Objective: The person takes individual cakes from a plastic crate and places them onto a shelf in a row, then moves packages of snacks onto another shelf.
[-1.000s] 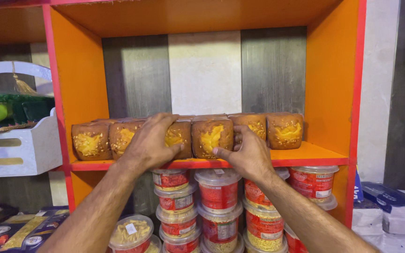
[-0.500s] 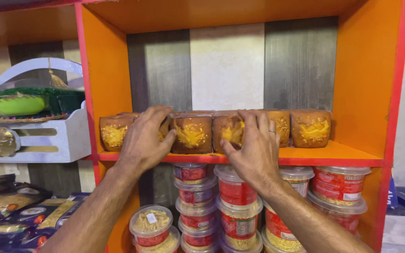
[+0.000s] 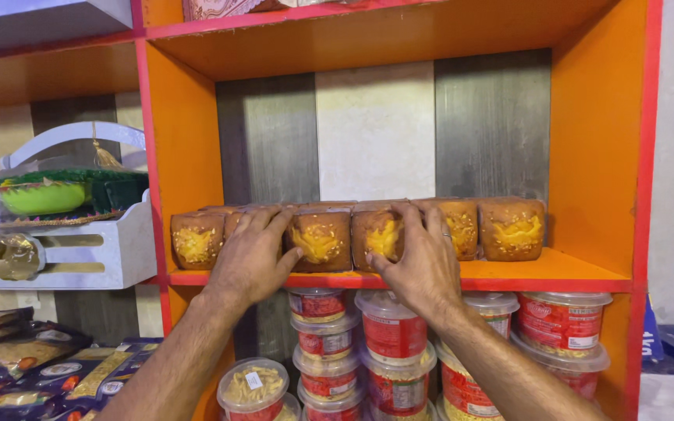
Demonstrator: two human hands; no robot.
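An orange shelf unit [image 3: 587, 269] with red edges stands against a wall of grey and pale panels. On its middle board a row of brown packets [image 3: 321, 238] with clear windows showing yellow snack stands side by side, the fronts level with the edge, so that each window faces outward.

The left hand [image 3: 253, 257] lies flat over the packet second from the left, fingers spread on its top and front, the thumb near the red edge of the board. It presses and does not grasp; the fingers are apart and nothing is enclosed. The right hand [image 3: 423, 261] covers the join between the fourth packet [image 3: 376, 234] and the next one, fingers curved over the top, thumb at the lower front. Whether it pinches the packet or only pushes it I cannot tell. Both hands seem to keep the packets close together and upright, since the soft packets lean on each other.

Under the board, round tubs with red labels [image 3: 391, 335] are stacked in columns. To the left a white wooden basket [image 3: 118, 249] holds a green bowl [image 3: 40, 196], and dark snack bags [image 3: 33, 355] lie below it.
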